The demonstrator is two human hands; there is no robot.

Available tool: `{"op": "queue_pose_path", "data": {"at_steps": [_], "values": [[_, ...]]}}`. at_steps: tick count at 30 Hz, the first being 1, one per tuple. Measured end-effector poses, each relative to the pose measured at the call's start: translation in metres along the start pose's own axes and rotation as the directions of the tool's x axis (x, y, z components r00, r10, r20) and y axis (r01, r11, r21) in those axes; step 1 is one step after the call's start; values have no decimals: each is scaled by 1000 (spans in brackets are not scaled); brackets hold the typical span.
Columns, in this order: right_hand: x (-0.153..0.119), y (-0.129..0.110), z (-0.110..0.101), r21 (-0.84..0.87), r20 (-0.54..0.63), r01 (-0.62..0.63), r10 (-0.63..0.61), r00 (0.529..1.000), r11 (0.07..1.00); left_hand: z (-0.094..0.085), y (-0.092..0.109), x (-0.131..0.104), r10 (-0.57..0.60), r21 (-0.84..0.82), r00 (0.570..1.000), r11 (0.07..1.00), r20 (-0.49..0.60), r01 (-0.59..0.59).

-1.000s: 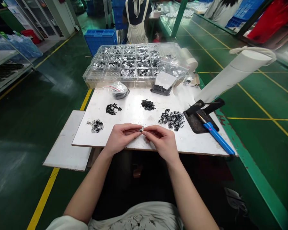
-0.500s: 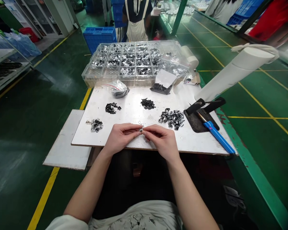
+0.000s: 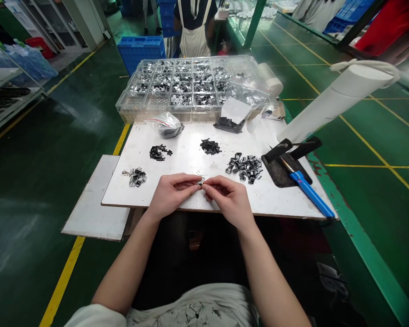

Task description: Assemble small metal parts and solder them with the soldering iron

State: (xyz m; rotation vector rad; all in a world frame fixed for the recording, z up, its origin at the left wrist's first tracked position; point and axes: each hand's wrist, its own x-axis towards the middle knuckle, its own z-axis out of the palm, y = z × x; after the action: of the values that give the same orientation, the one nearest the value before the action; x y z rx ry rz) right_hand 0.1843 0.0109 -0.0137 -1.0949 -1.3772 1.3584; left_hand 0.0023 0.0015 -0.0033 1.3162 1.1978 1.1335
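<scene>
My left hand (image 3: 172, 193) and my right hand (image 3: 227, 197) meet at the front edge of the white board (image 3: 187, 165). Between their pinched fingertips is a small shiny metal piece (image 3: 201, 182), gripped from both sides. Its exact kind is too small to make out. Just beyond the fingertips, thin wire-like bits (image 3: 199, 173) show against the board. To the right lies a pile of black-and-silver clips (image 3: 244, 167). Small black parts lie in a middle heap (image 3: 210, 146) and a left heap (image 3: 160, 152). Further left is a little pile of silver pieces (image 3: 137, 177).
A clear compartment box (image 3: 136, 106) full of metal parts stands at the back, behind two plastic bags of black parts (image 3: 168, 127). On the right, a blue-handled soldering iron (image 3: 306, 190) lies by its black stand, near a white tube (image 3: 337, 104). A person in an apron (image 3: 195, 36) is beyond.
Both hands stay nearly in place. The metal piece between the fingertips shows slightly more now, with a small shift of the fingers around it.
</scene>
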Motion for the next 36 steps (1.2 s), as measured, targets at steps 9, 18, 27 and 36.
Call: {"op": "queue_pose_path", "data": {"at_steps": [9,18,27,36], "values": [[-1,2,0,-76,-6,53,-54,999,996,0,1,0,49,65,999,997,0,-49],[0,1,0,-52,-15,65,-66,998,997,-1,-1,1,84,78,995,993,44,-88],[-1,6,0,-112,-18,104,-107,994,988,-1,0,1,75,95,996,992,40,-79],[0,6,0,-133,-25,100,-104,994,986,1,2,0,78,115,997,990,26,-81]]}}
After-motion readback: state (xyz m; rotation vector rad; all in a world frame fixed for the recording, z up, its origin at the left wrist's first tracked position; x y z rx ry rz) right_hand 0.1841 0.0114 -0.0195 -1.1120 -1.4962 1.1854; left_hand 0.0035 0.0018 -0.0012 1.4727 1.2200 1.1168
